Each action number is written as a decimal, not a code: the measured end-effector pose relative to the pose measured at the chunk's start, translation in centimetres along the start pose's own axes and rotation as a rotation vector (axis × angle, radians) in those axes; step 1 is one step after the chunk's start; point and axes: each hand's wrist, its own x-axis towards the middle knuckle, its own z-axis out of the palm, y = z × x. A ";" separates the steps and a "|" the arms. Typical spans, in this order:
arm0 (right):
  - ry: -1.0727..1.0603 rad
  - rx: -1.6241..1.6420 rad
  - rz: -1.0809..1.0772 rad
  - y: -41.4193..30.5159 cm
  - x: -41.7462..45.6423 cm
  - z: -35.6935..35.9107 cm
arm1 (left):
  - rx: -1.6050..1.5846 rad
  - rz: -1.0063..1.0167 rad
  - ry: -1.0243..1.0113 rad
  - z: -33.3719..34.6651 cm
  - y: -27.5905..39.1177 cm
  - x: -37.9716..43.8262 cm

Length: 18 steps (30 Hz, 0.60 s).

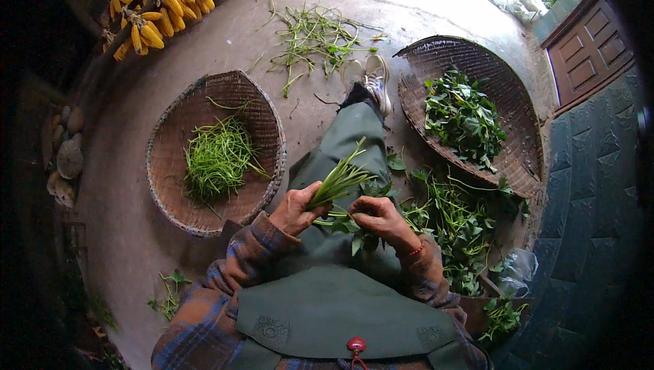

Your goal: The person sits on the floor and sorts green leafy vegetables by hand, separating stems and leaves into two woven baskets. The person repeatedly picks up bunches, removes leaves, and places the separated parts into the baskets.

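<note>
My left hand [298,210] is closed around a bunch of green leaf stems [341,178] above my lap. Close beside it, my right hand [379,218] pinches a leafy green sprig [352,226] between thumb and fingers. A round woven basket [162,160] to the left holds a pile of thin green stems [219,158]. To the right, a woven scoop-shaped basket [521,114] holds loose green leaves [462,117]. Below that basket lies a heap of leafy vines [454,222], beside my right arm.
Bare vine stems [322,35] lie on the concrete floor past my shoes [377,76]. Corn cobs [168,10] hang at the upper left. A clear plastic bag [518,268] lies by the blue-green wall [582,206] at right. Stones [69,158] stand at far left.
</note>
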 end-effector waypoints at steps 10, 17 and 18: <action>0.454 0.655 -0.047 -0.9 -0.5 -2.3 | -0.253 -0.066 0.262 -0.2 -1.2 -0.2; 0.282 -0.072 -0.185 -2.2 -1.0 -1.2 | -0.225 -0.051 0.266 0.5 -2.5 -0.2; 0.259 -0.189 -0.227 -3.5 -1.2 -0.8 | -0.248 -0.072 0.259 0.5 -2.1 -0.2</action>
